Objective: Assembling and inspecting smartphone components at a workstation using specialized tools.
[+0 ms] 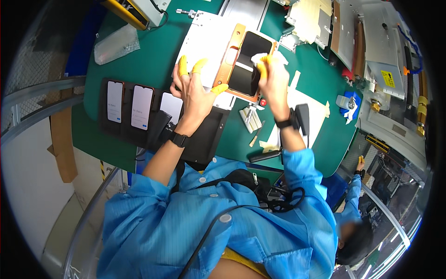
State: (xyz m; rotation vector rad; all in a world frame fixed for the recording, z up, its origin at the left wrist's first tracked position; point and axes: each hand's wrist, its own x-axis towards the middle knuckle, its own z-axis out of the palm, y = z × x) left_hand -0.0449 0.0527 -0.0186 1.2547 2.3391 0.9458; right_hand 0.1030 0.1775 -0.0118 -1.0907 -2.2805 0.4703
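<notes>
My left hand (194,89), with yellow finger cots, lies spread on the bright white plate (204,44) of a fixture. Its thumb reaches to the edge of a copper-coloured frame (226,65). Set in that frame is a glossy black phone-sized panel (244,80), with a pale band of reflection across it. My right hand (273,78), also in finger cots, pinches a crumpled white wipe (258,57) against the panel's right side. The fingers partly hide the wipe.
On a black tray (126,130) at left lie lit phones (142,107), one partly behind my left hand. Bubble wrap (116,44), a red button (263,102), white blocks (250,120) and a taped white sheet (306,116) are on the green mat. A co-worker's arm (354,190) shows at lower right.
</notes>
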